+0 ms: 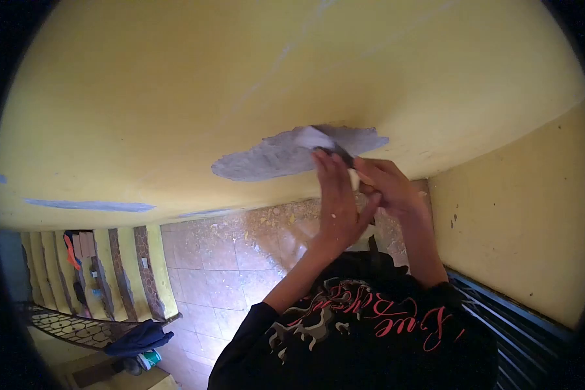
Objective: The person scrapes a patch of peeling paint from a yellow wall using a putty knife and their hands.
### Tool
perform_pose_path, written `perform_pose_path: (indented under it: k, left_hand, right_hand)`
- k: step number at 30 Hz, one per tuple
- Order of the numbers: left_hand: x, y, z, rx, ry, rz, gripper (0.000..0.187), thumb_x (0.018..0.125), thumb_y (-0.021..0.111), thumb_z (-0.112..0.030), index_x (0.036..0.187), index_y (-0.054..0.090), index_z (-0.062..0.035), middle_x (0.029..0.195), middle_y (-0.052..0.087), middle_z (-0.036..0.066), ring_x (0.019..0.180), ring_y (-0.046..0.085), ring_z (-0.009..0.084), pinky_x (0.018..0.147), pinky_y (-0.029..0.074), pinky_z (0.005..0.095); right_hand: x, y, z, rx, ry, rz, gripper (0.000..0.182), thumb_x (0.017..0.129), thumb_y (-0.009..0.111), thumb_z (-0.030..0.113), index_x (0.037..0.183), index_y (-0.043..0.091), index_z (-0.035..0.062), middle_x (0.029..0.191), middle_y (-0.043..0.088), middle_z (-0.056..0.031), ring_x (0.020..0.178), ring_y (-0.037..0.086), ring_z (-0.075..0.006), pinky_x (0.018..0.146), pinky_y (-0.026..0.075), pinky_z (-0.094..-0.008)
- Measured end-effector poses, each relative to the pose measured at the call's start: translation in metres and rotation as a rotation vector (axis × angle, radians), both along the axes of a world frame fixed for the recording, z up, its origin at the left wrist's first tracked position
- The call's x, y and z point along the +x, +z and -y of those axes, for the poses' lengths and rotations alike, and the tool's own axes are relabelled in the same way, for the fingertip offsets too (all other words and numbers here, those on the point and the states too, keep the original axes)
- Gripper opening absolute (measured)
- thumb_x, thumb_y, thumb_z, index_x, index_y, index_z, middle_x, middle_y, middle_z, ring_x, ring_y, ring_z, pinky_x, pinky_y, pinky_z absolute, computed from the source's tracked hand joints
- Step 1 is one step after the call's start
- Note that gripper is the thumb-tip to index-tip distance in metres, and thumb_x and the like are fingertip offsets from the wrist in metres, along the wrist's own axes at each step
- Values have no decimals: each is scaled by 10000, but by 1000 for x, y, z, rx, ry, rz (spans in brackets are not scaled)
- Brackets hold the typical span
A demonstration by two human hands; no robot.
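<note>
My right hand (391, 187) is closed round the handle of a scraper (317, 138), whose light, wide blade lies against the wall. My left hand (338, 201) is open, its fingers stretched out and their tips pressed near the base of the blade, its thumb apart and close to my right hand. Under the blade is a grey bare patch (260, 159) with ragged edges in the yellow wall (175, 84). Motion blurs the blade a little, and my fingers cover most of the handle.
Yellow flakes are scattered over the tiled floor (218, 250) below. Steps (127, 273) and a metal railing (65, 323) with dark cloth (138, 338) lie at left. A second wall (513, 214) and dark metal bars (507, 318) stand at right. Narrower grey strips (88, 205) mark the wall.
</note>
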State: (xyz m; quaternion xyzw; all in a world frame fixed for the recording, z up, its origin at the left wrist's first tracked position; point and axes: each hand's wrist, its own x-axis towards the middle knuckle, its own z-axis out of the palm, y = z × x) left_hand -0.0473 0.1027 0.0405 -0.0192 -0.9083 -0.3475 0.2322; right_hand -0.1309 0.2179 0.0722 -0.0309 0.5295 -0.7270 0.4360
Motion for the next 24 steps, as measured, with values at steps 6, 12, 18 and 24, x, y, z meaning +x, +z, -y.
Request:
perform_pose_path:
  k: [6, 12, 18, 24]
  left_hand:
    - [6, 3, -3, -62, -76, 85, 831, 952, 524, -353, 1456, 90, 145, 1503, -19, 410, 1417, -35, 537, 1137, 76, 589]
    - [8, 10, 7, -57, 14, -2, 836, 934, 557, -317, 1456, 95, 145, 1503, -14, 409, 1416, -23, 541, 1140, 83, 581]
    - [5, 5, 11, -166, 53, 31, 877, 898, 600, -344, 1423, 136, 184, 1476, 67, 434, 1401, 40, 566, 1121, 112, 612]
    - [3, 5, 10, -27, 49, -38, 880, 900, 600, -330, 1423, 119, 188, 1475, 26, 444, 1391, 32, 584, 1124, 103, 610]
  right_hand:
    - [-4, -16, -9, -31, 4, 7, 369, 945, 601, 397, 1073, 639, 53, 596, 440, 73, 448, 345, -17, 396, 239, -195]
    - [-2, 2, 8, 0, 2, -31, 375, 938, 614, 408, 1032, 636, 46, 606, 456, 60, 454, 351, -19, 385, 230, -191]
    - [-1, -10, 5, -48, 0, 23, 354, 928, 623, 429, 936, 613, 75, 606, 458, 57, 456, 350, -20, 378, 237, -194]
    - [1, -8, 32, -100, -1, -111, 338, 939, 602, 426, 967, 621, 90, 609, 435, 72, 472, 328, -10, 387, 219, -199]
